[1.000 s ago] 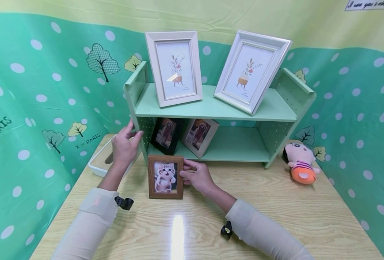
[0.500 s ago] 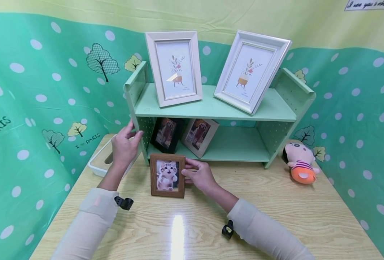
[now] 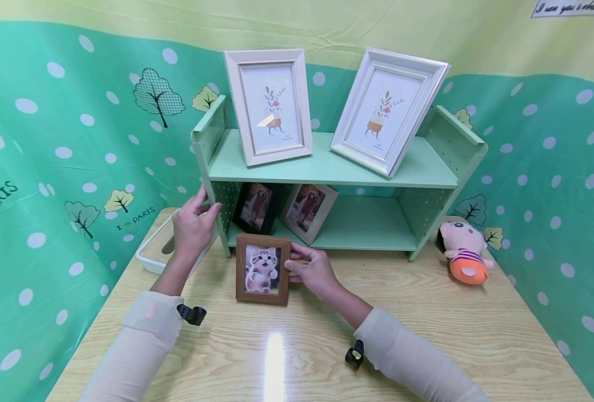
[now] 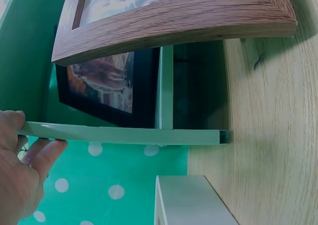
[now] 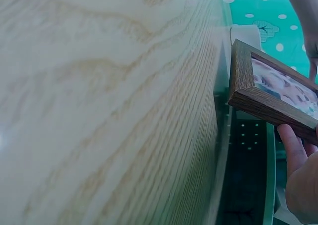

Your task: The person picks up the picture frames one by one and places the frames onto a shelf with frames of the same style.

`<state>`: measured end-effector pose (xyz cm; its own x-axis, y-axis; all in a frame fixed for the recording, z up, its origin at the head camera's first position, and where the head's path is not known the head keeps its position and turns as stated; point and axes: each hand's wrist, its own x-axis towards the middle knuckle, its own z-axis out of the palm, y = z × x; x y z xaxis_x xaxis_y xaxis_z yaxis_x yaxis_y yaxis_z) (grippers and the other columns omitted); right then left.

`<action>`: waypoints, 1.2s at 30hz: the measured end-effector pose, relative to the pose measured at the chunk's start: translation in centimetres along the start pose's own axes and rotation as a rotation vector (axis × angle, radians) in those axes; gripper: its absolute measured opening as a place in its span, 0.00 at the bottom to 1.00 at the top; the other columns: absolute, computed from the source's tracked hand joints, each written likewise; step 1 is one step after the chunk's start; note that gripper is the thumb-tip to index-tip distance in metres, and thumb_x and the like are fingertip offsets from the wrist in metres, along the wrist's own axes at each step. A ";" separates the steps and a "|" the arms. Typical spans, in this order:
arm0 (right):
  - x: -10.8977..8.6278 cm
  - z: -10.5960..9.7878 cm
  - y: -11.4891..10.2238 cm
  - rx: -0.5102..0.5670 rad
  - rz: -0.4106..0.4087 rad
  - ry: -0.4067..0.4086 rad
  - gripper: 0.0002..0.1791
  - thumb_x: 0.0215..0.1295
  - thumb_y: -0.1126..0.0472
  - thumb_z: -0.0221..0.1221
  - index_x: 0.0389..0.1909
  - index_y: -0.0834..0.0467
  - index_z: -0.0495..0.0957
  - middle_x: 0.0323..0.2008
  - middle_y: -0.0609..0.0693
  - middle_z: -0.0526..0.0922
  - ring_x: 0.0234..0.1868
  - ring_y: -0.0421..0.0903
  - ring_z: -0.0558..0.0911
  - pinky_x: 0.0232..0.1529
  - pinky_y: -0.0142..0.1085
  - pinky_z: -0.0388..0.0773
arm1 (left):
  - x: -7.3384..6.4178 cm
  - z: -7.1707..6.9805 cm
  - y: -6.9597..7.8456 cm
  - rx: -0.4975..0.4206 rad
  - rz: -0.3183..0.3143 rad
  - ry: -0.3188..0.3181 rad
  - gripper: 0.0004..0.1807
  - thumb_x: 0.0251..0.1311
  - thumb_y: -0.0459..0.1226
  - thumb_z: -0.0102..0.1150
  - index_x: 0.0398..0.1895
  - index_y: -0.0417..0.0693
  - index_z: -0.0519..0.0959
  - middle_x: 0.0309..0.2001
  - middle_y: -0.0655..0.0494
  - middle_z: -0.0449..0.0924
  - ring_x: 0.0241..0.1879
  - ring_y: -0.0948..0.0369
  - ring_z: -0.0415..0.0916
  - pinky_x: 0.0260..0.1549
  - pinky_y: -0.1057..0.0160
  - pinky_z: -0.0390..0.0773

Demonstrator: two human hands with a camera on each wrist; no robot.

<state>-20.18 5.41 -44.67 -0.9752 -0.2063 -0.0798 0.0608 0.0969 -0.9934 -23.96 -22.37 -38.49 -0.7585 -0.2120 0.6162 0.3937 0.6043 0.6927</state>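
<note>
My right hand (image 3: 318, 274) pinches the right edge of a brown wooden photo frame (image 3: 262, 270) with a kitten picture. The frame is held upright, slightly tilted, in front of the green two-tier shelf (image 3: 367, 237). My left hand (image 3: 192, 226) grips the front edge of the shelf's left side panel, thumb and fingers on opposite faces in the left wrist view. Behind the brown frame, a black photo frame (image 3: 254, 206) and a beige photo frame (image 3: 310, 211) stand on the lower tier, both with dog pictures. The brown frame hides part of that tier's front edge.
On the top tier stand a pale photo frame (image 3: 269, 106) and a silver-white photo frame (image 3: 389, 111). A plush doll (image 3: 464, 251) lies right of the shelf. A white-rimmed tray (image 3: 151, 263) sits behind my left forearm on the wooden table (image 3: 427, 329).
The brown photo frame has moved slightly right and up with my right hand, and leans a little more. My left hand stays on the shelf panel.
</note>
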 end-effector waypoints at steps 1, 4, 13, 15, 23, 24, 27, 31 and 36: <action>0.0 -0.1 0.0 0.001 0.002 0.001 0.29 0.66 0.69 0.65 0.69 0.55 0.75 0.51 0.61 0.82 0.45 0.50 0.89 0.47 0.52 0.91 | 0.0 0.0 0.0 0.000 0.000 0.001 0.32 0.66 0.32 0.65 0.73 0.52 0.69 0.56 0.40 0.84 0.48 0.42 0.87 0.46 0.52 0.88; -0.1 -0.3 0.0 0.005 0.009 0.004 0.30 0.66 0.69 0.65 0.69 0.54 0.74 0.51 0.60 0.81 0.46 0.50 0.89 0.47 0.52 0.91 | 0.0 0.0 0.0 -0.002 0.000 0.001 0.32 0.66 0.32 0.65 0.73 0.52 0.69 0.56 0.40 0.84 0.48 0.43 0.87 0.46 0.52 0.88; -0.4 -0.8 -0.3 0.019 0.005 0.026 0.31 0.66 0.70 0.65 0.70 0.57 0.73 0.51 0.61 0.81 0.44 0.49 0.89 0.45 0.50 0.92 | -0.1 -0.1 0.1 0.001 -0.005 -0.002 0.32 0.66 0.32 0.65 0.73 0.52 0.69 0.57 0.40 0.84 0.48 0.43 0.87 0.46 0.52 0.88; -0.4 -1.0 -0.3 0.026 0.002 0.032 0.32 0.65 0.70 0.65 0.70 0.57 0.73 0.51 0.61 0.81 0.42 0.48 0.89 0.45 0.49 0.92 | -0.1 -0.1 0.1 0.002 -0.006 -0.001 0.32 0.66 0.32 0.65 0.72 0.51 0.69 0.57 0.39 0.84 0.48 0.42 0.87 0.46 0.53 0.88; -0.7 -1.9 -0.3 0.050 0.018 0.057 0.32 0.64 0.71 0.66 0.70 0.57 0.73 0.52 0.60 0.81 0.42 0.47 0.89 0.44 0.47 0.92 | 0.0 -0.1 0.1 0.005 0.002 0.003 0.31 0.66 0.32 0.65 0.72 0.49 0.70 0.56 0.39 0.84 0.48 0.42 0.87 0.45 0.52 0.88; -0.7 -2.0 -0.4 0.051 0.022 0.061 0.32 0.64 0.71 0.66 0.70 0.57 0.73 0.52 0.60 0.81 0.42 0.47 0.89 0.44 0.47 0.92 | 0.0 -0.1 0.1 0.005 0.003 0.005 0.31 0.66 0.32 0.65 0.72 0.49 0.70 0.56 0.39 0.84 0.48 0.42 0.87 0.45 0.51 0.88; -0.8 -2.2 -0.5 0.053 0.032 0.071 0.32 0.64 0.71 0.66 0.70 0.57 0.73 0.52 0.60 0.81 0.42 0.47 0.89 0.43 0.45 0.93 | 0.0 0.0 0.1 0.009 0.005 0.005 0.31 0.66 0.32 0.65 0.72 0.48 0.70 0.56 0.39 0.84 0.48 0.42 0.87 0.46 0.51 0.89; -0.9 -2.7 -0.6 0.053 0.042 0.081 0.32 0.65 0.71 0.65 0.71 0.57 0.72 0.52 0.60 0.81 0.42 0.47 0.89 0.43 0.46 0.93 | 0.0 0.0 0.1 0.015 0.006 0.004 0.31 0.66 0.33 0.65 0.72 0.49 0.70 0.56 0.39 0.84 0.48 0.43 0.87 0.46 0.50 0.89; -1.0 -3.3 -0.6 0.044 0.040 0.086 0.33 0.65 0.70 0.65 0.71 0.56 0.71 0.53 0.60 0.81 0.43 0.47 0.89 0.45 0.48 0.92 | 0.0 0.0 0.1 0.012 0.007 0.004 0.31 0.66 0.33 0.65 0.72 0.50 0.70 0.56 0.39 0.84 0.47 0.43 0.88 0.45 0.51 0.88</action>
<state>-19.90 8.76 -43.74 -0.9863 -0.1188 -0.1142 0.1077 0.0598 -0.9924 -23.94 -22.32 -38.46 -0.7538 -0.2108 0.6224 0.3927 0.6148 0.6839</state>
